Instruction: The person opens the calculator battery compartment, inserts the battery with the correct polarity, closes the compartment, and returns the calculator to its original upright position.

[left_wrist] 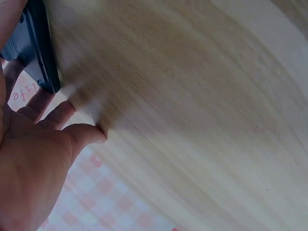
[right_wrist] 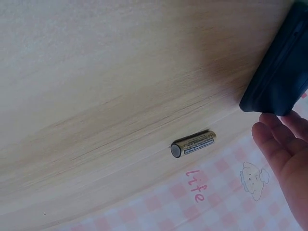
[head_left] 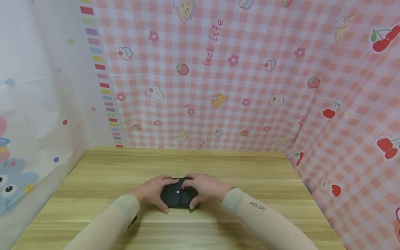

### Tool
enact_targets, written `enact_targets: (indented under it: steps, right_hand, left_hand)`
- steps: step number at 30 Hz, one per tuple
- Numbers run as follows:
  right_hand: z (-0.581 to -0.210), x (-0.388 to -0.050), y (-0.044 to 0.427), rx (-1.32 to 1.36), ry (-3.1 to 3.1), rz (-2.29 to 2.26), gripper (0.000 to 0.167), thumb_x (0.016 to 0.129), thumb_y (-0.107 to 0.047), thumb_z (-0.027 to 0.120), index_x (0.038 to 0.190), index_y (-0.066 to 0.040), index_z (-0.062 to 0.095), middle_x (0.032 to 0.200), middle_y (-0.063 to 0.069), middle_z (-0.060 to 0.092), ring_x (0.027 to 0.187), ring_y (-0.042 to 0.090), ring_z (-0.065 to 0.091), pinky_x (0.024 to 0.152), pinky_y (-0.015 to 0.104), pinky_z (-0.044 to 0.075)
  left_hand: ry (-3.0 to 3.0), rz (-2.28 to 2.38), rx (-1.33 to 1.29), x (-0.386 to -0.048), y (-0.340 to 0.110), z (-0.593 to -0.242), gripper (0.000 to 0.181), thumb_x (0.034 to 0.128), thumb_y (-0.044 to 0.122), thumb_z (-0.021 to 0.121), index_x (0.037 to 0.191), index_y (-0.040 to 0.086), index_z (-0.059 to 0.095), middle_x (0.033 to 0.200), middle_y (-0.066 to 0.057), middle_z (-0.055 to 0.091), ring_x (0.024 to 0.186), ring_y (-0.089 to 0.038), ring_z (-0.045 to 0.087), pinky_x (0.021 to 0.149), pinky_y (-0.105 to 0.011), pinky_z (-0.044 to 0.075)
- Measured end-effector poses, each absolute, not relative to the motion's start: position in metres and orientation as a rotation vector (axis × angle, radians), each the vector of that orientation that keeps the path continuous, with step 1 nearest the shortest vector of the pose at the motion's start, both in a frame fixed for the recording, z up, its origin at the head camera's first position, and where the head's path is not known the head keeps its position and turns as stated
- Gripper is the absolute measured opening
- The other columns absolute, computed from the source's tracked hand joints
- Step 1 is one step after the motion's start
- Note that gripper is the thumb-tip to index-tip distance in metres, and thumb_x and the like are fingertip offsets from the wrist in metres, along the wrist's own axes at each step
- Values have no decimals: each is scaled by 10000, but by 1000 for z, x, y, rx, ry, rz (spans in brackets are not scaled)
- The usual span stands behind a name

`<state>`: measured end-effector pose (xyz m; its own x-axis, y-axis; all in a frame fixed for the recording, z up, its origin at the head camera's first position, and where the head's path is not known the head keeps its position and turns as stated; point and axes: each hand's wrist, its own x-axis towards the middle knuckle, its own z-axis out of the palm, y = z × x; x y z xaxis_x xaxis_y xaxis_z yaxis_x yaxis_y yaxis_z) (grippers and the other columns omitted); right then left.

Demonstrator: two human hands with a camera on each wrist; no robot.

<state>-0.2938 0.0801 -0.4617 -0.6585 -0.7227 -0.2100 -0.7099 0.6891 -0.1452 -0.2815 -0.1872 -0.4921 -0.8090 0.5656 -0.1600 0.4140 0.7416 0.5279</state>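
Note:
A flat, dark rectangular device with a small white spot on its upper face is held between both hands near the middle of the table. My left hand grips its left end, thumb at the near edge and fingers at the far side. On the opposite end, my right hand holds it with the thumb at the near edge and a bent finger over the upper face. A gold and black cylindrical battery lies on the table by the right hand; in the head view it cannot be seen.
The wood-grain table runs back to a pink checked cloth. More patterned cloth hangs along the right side, and a white cloth along the left. Pale sleeves cover both forearms.

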Motion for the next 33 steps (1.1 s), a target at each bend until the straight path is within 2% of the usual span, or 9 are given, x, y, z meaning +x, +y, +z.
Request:
enact_targets:
  steps: [11, 21, 33]
  right_hand:
    - [-463, -295, 80, -1215, 2647, -65, 643, 832, -563, 867, 1380, -337, 618, 1622, 104, 497, 1403, 287, 602, 1139, 436, 541]
    - [-462, -295, 80, -1256, 2647, -37, 645, 829, -562, 872, 1376, -332, 620, 1591, 101, 518, 1357, 268, 628, 1117, 418, 553]
    - [-459, -300, 80, -1362, 2621, 98, 617, 893, -630, 766, 1408, -329, 609, 1583, 114, 538, 1362, 253, 633, 1132, 395, 546]
  left_hand:
    - [2636, 676, 752, -281, -187, -492, 1126, 673, 386, 1036, 1626, 187, 471, 1678, -196, 394, 1524, -466, 410, 1201, -697, 383]
    - [2641, 685, 749, -281, -188, -492, 1125, 672, 380, 1038, 1626, 189, 471, 1671, -203, 397, 1513, -475, 420, 1192, -692, 398]
    - [2642, 680, 742, -280, -188, -493, 1134, 675, 391, 1035, 1635, 209, 459, 1681, -191, 389, 1518, -482, 411, 1192, -705, 386]
